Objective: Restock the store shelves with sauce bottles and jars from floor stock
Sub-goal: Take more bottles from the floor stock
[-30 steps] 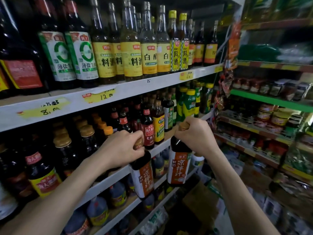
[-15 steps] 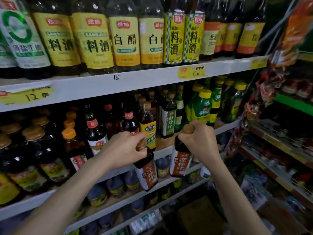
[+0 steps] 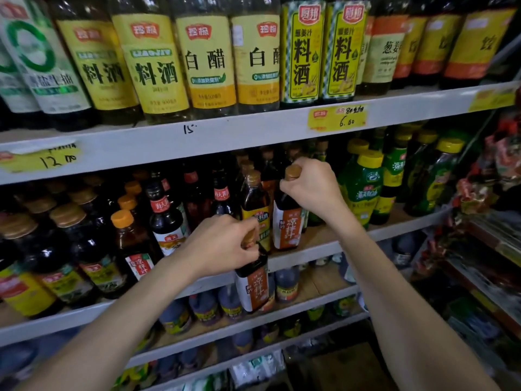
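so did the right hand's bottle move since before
Yes, up: the bottle is now over the middle shelf, no longer hanging below its edge.

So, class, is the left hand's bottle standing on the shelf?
No, the left hand holds its bottle by the neck, hanging before the shelf edge.

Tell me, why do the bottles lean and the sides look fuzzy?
Head view: the wide lens tilts the green-ring bottle at the left edge; the side rack is dim and blurred; the yellow labels in the middle are bright and sharp.
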A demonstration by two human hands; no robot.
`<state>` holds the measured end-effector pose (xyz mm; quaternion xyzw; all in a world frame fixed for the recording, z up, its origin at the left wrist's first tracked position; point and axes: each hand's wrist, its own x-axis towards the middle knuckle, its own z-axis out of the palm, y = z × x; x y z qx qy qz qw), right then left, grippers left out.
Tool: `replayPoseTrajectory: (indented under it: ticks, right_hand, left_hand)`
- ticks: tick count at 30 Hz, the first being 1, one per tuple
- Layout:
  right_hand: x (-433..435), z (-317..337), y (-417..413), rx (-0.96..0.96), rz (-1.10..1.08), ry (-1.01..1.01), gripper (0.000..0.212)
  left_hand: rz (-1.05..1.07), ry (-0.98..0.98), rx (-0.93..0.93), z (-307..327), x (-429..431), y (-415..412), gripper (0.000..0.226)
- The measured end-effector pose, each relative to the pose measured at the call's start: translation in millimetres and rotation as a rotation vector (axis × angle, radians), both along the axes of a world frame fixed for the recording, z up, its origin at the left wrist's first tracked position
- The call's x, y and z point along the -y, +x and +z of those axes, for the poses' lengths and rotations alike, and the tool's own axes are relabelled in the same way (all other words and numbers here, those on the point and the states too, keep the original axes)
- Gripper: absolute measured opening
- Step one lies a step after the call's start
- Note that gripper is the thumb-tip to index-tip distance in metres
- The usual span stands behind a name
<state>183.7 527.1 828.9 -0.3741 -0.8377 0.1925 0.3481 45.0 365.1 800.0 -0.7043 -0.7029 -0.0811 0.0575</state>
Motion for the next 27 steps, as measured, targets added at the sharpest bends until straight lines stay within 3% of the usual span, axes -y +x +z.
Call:
replayPoseTrajectory:
  ticks: [3,9,18,27]
  right_hand:
    - [-18,-2,-17,0.105,0.017,0.019,0.016]
    - [-43,0,-39,0.295,0.02,-0.012,0.026]
    - [-57,1,-68,0.372,-0.027,-0.037,0.008]
    - [-64,-7,-81,0.39,-0.055,0.044,0.022]
  left_hand:
    - [0.004,-0.026,0.0,1,-2,4,0.016]
    - [-0.02,-0.035,0.001,0,-7,10,0.017]
    - [-0.057,-0.041,0.006,-8,-24,14,0.016]
    - [-0.051,-0.033,-0.003,-15,-41,8,0.015]
